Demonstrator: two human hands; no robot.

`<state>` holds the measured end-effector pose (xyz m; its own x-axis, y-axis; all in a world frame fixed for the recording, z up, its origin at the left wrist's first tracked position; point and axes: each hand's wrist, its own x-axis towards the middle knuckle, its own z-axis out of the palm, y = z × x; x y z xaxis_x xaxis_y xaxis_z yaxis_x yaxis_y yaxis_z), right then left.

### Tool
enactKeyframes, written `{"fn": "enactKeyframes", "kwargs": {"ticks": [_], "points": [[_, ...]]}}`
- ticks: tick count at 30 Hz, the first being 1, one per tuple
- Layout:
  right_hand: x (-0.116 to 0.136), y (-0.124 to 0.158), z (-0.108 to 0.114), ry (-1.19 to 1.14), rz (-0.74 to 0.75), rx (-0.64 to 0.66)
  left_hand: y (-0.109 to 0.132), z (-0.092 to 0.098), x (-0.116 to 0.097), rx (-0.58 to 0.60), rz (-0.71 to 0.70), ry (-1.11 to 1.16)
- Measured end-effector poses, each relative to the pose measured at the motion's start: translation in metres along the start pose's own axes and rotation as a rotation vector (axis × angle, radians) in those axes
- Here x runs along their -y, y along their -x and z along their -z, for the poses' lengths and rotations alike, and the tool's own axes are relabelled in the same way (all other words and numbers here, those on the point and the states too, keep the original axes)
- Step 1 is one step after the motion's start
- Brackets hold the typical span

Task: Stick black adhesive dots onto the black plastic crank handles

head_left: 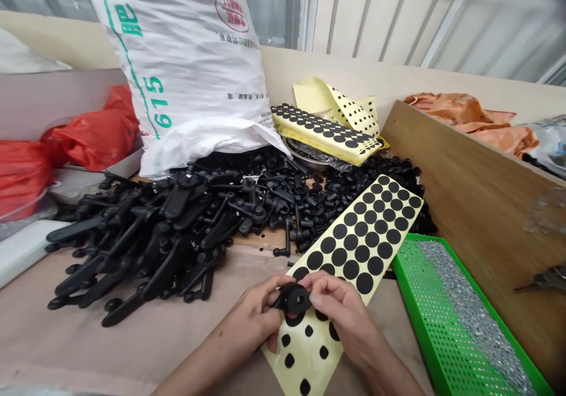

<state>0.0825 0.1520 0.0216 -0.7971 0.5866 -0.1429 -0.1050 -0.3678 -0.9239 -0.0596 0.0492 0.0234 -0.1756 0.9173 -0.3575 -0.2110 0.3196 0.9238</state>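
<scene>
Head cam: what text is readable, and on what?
"615": green, on the white woven sack.
"肥": green, same sack, above the number.
Red round stamp on the sack: too small and blurred to read.
Small black print on the sack: too small to read.

Near the left, a hand could pass over the tan work surface point(110, 352) until the heap of black plastic levers point(145, 248) blocks any reach farther. The left hand point(252, 316) and right hand point(340, 316) crowd a black plastic part point(292, 297) above the yellow-backed sheet of black round stickers point(369, 231), which stretches far toward the pile. To the right, a narrow strip of surface leads to the raised rim of the green perforated tray point(442, 319), with the wooden board point(469, 207) beyond. The white woven sack point(186, 72) stands in the way farther off, though its far edges seem hard to judge.
</scene>
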Motion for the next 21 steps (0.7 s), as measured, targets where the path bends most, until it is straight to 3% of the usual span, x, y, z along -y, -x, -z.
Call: {"fn": "enactKeyframes", "kwargs": {"ticks": [10, 21], "points": [[-0.0015, 0.0003, 0.0009, 0.082, 0.006, -0.037, 0.0001, 0.0, -0.0032, 0.011, 0.053, -0.039], [-0.0015, 0.0022, 0.0059, -0.006, -0.04, -0.05, 0.0031, 0.0021, -0.0019, 0.044, 0.123, 0.028]]}}
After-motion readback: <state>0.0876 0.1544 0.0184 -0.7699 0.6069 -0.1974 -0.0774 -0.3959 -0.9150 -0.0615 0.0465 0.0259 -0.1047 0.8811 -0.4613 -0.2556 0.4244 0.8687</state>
